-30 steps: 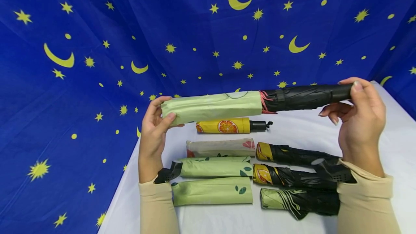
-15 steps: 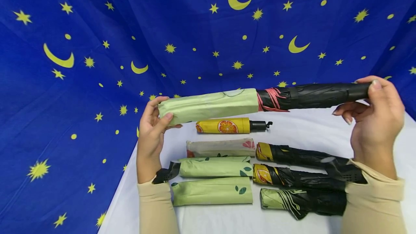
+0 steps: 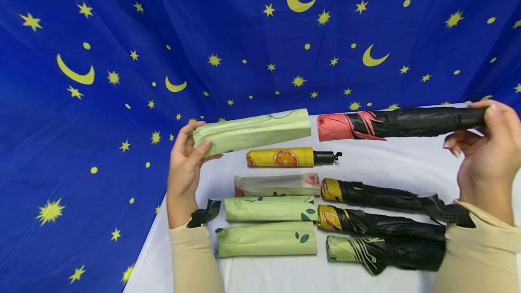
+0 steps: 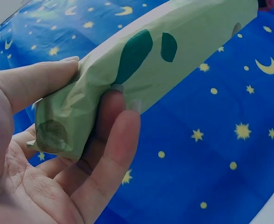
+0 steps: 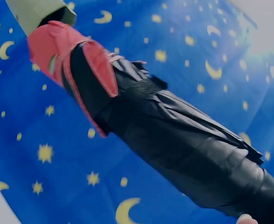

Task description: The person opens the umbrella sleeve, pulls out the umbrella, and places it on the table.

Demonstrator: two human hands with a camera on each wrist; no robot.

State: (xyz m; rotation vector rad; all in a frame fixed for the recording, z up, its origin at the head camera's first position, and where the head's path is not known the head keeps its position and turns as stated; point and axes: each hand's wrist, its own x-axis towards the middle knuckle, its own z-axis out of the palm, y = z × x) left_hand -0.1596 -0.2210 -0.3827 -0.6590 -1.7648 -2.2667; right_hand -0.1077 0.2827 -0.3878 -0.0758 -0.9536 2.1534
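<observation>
In my left hand (image 3: 185,166) I grip the closed end of a pale green umbrella sleeve (image 3: 254,131), thumb on one side and fingers on the other; dark green leaves show on it in the left wrist view. My right hand (image 3: 490,148) pinches the black handle end of a folded black umbrella (image 3: 419,121) with a red tip. Both are held up above the table, roughly in line. In the head view a small gap parts the red tip from the sleeve's open mouth (image 5: 62,16).
On the white table (image 3: 264,277) lie a yellow orange-print umbrella (image 3: 281,157), a pinkish sleeve (image 3: 277,185) and two green sleeves (image 3: 270,209). To their right lie several folded black umbrellas (image 3: 382,223). A blue star-print cloth (image 3: 244,21) hangs behind.
My right hand has moved right, drawing the black umbrella out of the green sleeve; its red tip has come free. My left hand has shifted slightly left with the sleeve.
</observation>
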